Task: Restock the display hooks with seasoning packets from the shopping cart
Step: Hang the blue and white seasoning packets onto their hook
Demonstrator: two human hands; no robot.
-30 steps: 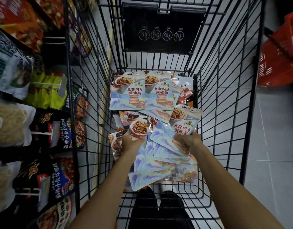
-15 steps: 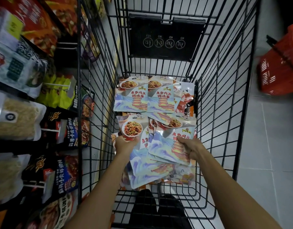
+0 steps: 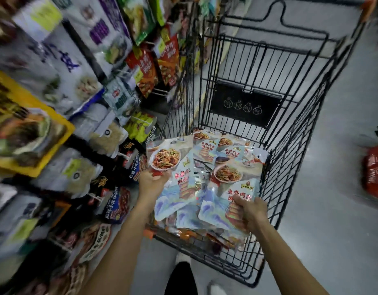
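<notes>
Fanned packets (image 3: 183, 188): our left hand (image 3: 150, 182) and right hand (image 3: 251, 211) pinch them, now raised from the cart (image 3: 290, 167), turning left toward the hooks (image 3: 141, 119).

The seasoning packets (image 3: 173, 184) carry a pale blue and white wave pattern, red characters and a printed white bowl of orange-red and green shreds. The shopping cart (image 3: 290, 167) is black wire grid with an orange corner bumper (image 3: 148, 233). Its panel (image 3: 243, 105) is black with four white circular symbols. The basket (image 3: 375, 173) is red. The floor (image 3: 333, 231) is grey. Shelf stock includes a yellow-bordered pack (image 3: 60, 133), black packs (image 3: 117, 201) with gold emblems, red packs (image 3: 145, 69) and lime-green packs (image 3: 141, 126).
</notes>
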